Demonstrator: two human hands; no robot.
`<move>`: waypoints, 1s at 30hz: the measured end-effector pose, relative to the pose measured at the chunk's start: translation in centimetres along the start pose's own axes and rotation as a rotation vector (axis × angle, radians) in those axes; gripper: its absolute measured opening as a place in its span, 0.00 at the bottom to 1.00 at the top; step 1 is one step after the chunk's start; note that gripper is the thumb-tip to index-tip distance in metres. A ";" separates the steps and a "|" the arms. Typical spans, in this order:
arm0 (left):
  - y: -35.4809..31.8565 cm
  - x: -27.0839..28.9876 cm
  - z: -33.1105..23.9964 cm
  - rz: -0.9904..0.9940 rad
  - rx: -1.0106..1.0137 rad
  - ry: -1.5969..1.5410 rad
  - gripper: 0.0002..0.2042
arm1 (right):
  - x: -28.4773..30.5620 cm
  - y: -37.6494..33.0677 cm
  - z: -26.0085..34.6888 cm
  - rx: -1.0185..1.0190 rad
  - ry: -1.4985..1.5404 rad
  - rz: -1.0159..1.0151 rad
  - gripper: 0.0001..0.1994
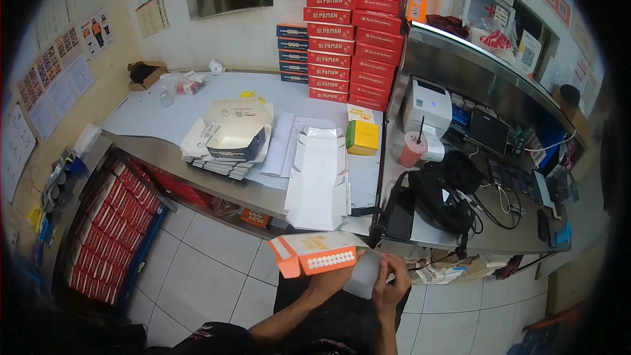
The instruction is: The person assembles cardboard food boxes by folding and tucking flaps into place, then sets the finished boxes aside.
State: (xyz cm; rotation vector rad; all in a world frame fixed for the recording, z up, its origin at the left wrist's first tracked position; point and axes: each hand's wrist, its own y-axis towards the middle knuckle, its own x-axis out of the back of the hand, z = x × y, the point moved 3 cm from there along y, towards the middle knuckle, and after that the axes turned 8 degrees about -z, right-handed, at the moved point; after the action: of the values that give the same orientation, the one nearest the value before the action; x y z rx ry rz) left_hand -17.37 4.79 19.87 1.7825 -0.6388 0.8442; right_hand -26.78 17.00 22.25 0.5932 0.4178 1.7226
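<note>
My left hand [330,285] grips an orange and white cardboard box [314,253] from below, above the floor in front of the counter. Its orange side has a row of white dots, and the box tilts with one end toward the left. Beside it, a pale greyish sheet or flap [363,276] hangs between my two hands. The fingers of my right hand [390,284] are pinched together at the right edge of this pale piece. Just beyond lies an unfolded white carton blank [317,184] on the counter's front edge.
Flat cartons and an open box [238,133] stand left on the counter [158,115]. A yellow box [363,137] is near the blank; tall red box stacks [330,39] rise behind. To the right are a pink drink cup [412,150], printer [427,105] and black bag [439,200].
</note>
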 end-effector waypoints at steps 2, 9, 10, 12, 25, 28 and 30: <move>-0.4 -0.5 0.6 0.155 0.208 -0.245 0.14 | 0.0 -0.2 -0.4 -0.239 0.100 -0.051 0.05; -1.2 1.0 -0.3 0.052 0.317 -0.534 0.14 | -1.3 0.5 2.2 -0.203 0.148 0.048 0.03; -1.3 1.1 -0.4 0.047 0.319 -0.545 0.14 | -1.3 0.4 2.0 -0.159 0.134 0.062 0.03; -1.4 1.1 -0.4 0.040 0.325 -0.560 0.13 | -1.0 0.4 1.3 -0.070 0.108 0.091 0.03; -0.8 1.3 0.0 0.040 0.293 -0.621 0.13 | 0.1 -0.4 1.4 0.028 0.009 -0.018 0.05; -0.7 1.3 0.1 0.030 0.284 -0.630 0.12 | 0.1 -0.4 1.7 0.053 -0.008 -0.005 0.06; -0.5 1.3 0.1 0.025 0.279 -0.637 0.12 | 0.2 -0.1 1.9 0.102 -0.055 0.044 0.05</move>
State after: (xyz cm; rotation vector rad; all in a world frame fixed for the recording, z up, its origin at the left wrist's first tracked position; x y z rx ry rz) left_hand -16.16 4.82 20.62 2.3237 -0.9853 0.3764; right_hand -25.66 17.16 23.76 0.7267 0.4590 1.7303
